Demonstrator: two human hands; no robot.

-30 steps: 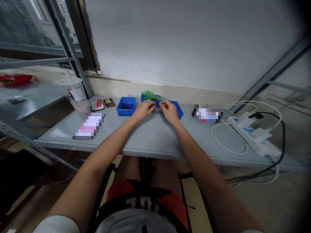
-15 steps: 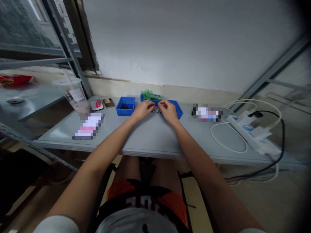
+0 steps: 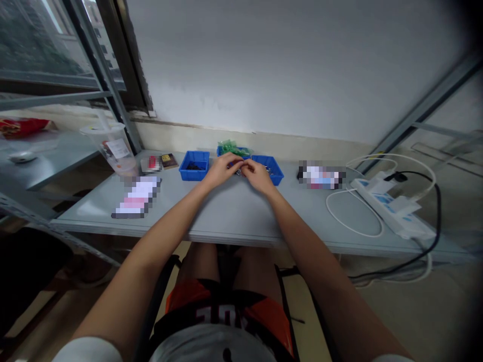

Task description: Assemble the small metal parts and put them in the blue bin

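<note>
Here the person's left hand (image 3: 222, 171) and right hand (image 3: 257, 176) meet fingertip to fingertip over the grey table (image 3: 234, 216), both pinching a small dark metal part (image 3: 239, 171), too small to make out further. Bare tabletop lies open toward the near edge. Just behind the hands stand three blue bins (image 3: 194, 166), and a white cable (image 3: 354, 211) loops well apart to the right.

Small dark piece (image 3: 239, 171) between both hands' fingertips, too small to identify.
</note>
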